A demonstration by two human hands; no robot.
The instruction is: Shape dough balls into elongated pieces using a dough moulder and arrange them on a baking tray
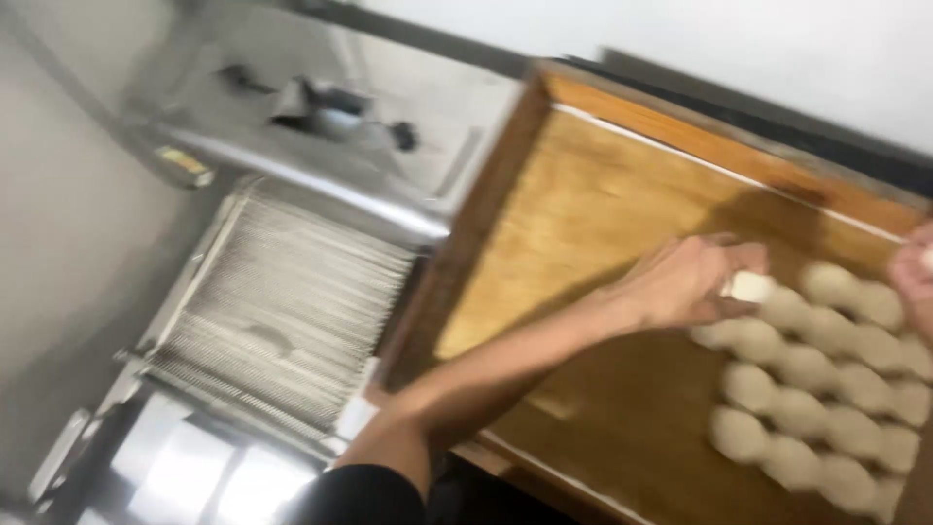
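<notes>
Dough balls [826, 389] lie in close rows on the right part of a wooden tray [583, 214], each pale and round, touching its neighbours. The tray has a raised rim and a bare stretch of board to the left of the rows.

The left hand [695, 282] reaches across the tray from the lower left, its bare forearm crossing the tray's near edge and a black sleeve showing at the bottom of the view. Its fingers curl around a whiter dough piece [750, 287], pinched at the fingertips and resting at the top left corner of the rows, just beside the nearest balls. The piece looks brighter than the balls around it.

The right hand [915, 277] shows only partly at the right edge of the view, above the upper end of the rows. Something pale sits at its fingertips, but the picture is blurred and cut off there, so I cannot tell whether that hand grips anything or hangs loose.

To the left of the tray stands a steel machine [321, 146] with a sloping wire belt [292, 301] below it, well apart from both hands. A pale wall runs behind the tray along the top. The whole view is tilted and motion-blurred, so fine detail is lost.
</notes>
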